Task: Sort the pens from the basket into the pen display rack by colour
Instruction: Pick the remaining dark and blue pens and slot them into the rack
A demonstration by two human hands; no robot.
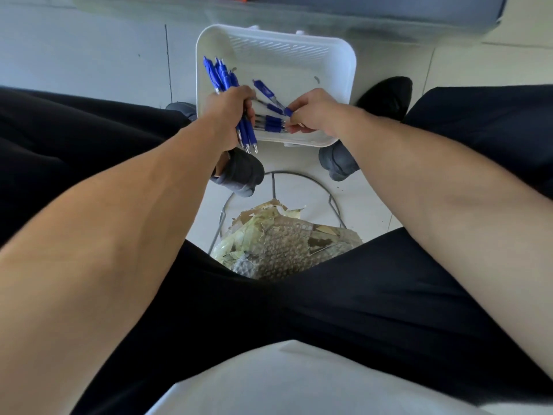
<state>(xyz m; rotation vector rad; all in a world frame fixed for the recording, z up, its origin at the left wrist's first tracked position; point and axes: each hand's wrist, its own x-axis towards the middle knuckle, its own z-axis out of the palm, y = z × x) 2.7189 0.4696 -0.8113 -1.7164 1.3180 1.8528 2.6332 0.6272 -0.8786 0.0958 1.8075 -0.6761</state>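
Pens (pixel 220 74) are gripped in a bunch by the left hand (pixel 233 112), forearm stretched toward the basket (pixel 351 64); the right hand (pixel 311 112) reaches in, pinching one loose pen (pixel 288 111).

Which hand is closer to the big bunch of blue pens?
Left. The left hand grips the bunch; the right hand pinches a single pen in the basket beside it.

Some indoor room, kind unclear: pale tiled floor (pixel 89 55), wire-legged stool (pixel 284 247).
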